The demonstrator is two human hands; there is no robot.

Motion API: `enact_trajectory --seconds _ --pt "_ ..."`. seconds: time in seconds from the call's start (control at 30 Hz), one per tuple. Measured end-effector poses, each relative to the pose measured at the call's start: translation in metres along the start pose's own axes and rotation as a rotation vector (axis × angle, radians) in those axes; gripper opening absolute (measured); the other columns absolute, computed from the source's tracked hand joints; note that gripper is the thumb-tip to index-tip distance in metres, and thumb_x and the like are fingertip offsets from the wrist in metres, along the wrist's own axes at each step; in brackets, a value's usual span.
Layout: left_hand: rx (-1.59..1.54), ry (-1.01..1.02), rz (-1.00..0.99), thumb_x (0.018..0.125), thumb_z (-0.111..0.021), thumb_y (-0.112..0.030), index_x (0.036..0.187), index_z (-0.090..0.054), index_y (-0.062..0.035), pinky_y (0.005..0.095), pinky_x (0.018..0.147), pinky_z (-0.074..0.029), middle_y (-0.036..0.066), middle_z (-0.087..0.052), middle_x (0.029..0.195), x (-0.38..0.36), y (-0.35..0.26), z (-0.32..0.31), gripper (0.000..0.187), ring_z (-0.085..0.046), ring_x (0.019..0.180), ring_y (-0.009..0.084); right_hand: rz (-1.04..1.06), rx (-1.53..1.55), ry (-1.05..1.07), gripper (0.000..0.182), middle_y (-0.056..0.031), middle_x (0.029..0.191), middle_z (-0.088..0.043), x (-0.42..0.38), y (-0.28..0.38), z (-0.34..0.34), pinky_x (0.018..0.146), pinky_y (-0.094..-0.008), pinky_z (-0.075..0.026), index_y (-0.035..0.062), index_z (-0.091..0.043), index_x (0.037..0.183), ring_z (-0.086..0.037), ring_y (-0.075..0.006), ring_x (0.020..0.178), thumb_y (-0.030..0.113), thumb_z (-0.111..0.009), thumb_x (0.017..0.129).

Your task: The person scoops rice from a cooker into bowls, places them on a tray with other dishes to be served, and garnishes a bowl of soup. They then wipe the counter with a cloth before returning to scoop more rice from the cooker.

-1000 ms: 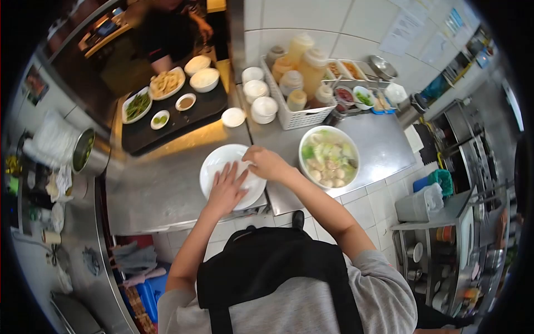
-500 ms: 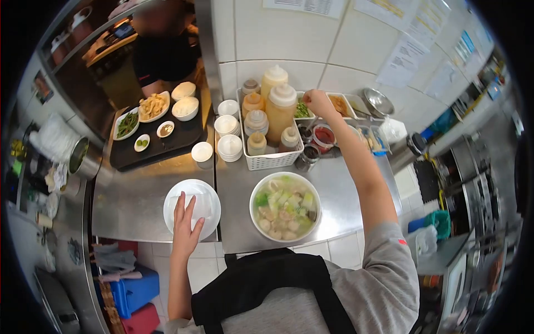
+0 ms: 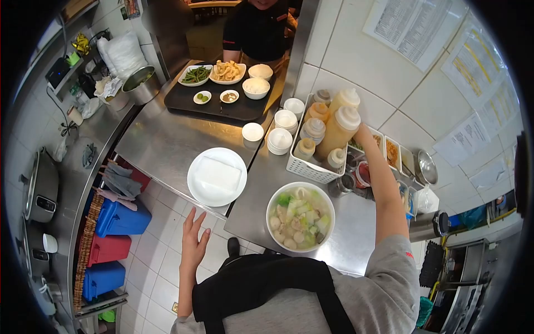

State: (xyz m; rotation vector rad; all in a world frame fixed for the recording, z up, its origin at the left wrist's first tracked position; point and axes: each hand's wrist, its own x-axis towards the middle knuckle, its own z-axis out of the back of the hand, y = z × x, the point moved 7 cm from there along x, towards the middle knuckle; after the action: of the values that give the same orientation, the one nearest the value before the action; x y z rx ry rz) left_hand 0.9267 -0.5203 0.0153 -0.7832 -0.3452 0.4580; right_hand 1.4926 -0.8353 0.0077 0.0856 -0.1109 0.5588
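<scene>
My left hand [image 3: 194, 240] hovers past the counter's front edge, fingers spread and holding nothing. Just beyond it is a white plate [image 3: 196, 192] with a folded white napkin [image 3: 218, 175] on it. My right hand [image 3: 364, 137] reaches behind the tall squeeze bottle [image 3: 337, 133], at the container of chopped greens [image 3: 356, 145]; its fingers are hidden. Between my arms stands a white bowl of soup [image 3: 300, 217] with greens, pale balls and mushroom pieces in broth.
A white basket [image 3: 314, 171] of sauce bottles stands beside stacked small white bowls [image 3: 279, 141]. The black tray [image 3: 183, 104] at the pass holds rice bowls, fries and green beans; a person [image 3: 256, 30] stands behind it. A metal bowl [image 3: 426, 168] sits at far right.
My view has turned, so the counter appears shifted and tilted. My left hand has drawn back from the plate towards me. My right hand has lowered at the chopped greens, behind the bottle.
</scene>
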Motion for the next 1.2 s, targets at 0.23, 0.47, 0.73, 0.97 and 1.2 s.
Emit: enact_trajectory --seconds 0.23,0.47,0.73,0.97,1.2 --pt "-0.024 0.045 -0.083 0.083 -0.057 -0.009 0.120 -0.056 -0.0070 0.0408 0.102 -0.031 0.016 -0.038 0.138 0.012 -0.016 0.001 0.037 -0.036 0.125 0.0346 -0.389 1.123 0.003 0.011 -0.0154 0.079 -0.065 -0.022 -0.040 0.035 0.067 -0.0316 -0.055 -0.0046 -0.062 0.080 -0.065 -0.0214 0.071 0.005 -0.064 0.075" --pt "-0.071 0.126 -0.142 0.083 -0.056 -0.008 0.119 -0.057 -0.0054 0.0385 0.104 -0.030 0.016 -0.042 0.136 0.019 -0.016 -0.005 0.036 -0.039 0.126 0.0315 0.006 1.146 0.001 0.014 -0.0101 0.079 -0.064 -0.139 0.084 0.172 0.065 -0.0252 -0.053 -0.0022 -0.063 0.090 -0.063 -0.0152 0.071 0.002 -0.064 0.077" --pt "-0.108 0.245 -0.296 0.082 -0.057 -0.007 0.113 -0.061 -0.0050 0.0380 0.100 -0.034 0.016 -0.047 0.131 0.033 -0.033 -0.028 0.031 -0.044 0.120 0.0322 0.524 0.479 -0.013 0.011 -0.0119 0.083 -0.061 -0.270 0.245 0.117 0.066 -0.0392 -0.048 0.0041 -0.061 0.083 -0.061 -0.0296 0.077 0.007 -0.061 0.073" --pt "-0.091 0.137 -0.249 0.083 -0.057 -0.009 0.113 -0.060 -0.0047 0.0387 0.100 -0.034 0.016 -0.049 0.129 0.049 -0.027 -0.018 0.030 -0.045 0.119 0.0318 0.714 0.379 0.134 0.016 -0.0108 0.096 -0.062 -0.294 0.244 0.118 0.077 -0.0354 -0.048 0.0027 -0.063 0.086 -0.059 -0.0256 0.092 0.002 -0.063 0.070" --pt "-0.055 0.020 -0.106 0.084 -0.056 -0.009 0.113 -0.059 -0.0043 0.0390 0.099 -0.035 0.016 -0.049 0.128 0.024 -0.002 -0.012 0.030 -0.045 0.118 0.0323 -0.085 0.395 -0.196 0.010 -0.0106 0.068 -0.064 -0.132 0.007 0.147 0.055 -0.0304 -0.050 0.0003 -0.063 0.075 -0.062 -0.0181 0.059 -0.001 -0.063 0.066"
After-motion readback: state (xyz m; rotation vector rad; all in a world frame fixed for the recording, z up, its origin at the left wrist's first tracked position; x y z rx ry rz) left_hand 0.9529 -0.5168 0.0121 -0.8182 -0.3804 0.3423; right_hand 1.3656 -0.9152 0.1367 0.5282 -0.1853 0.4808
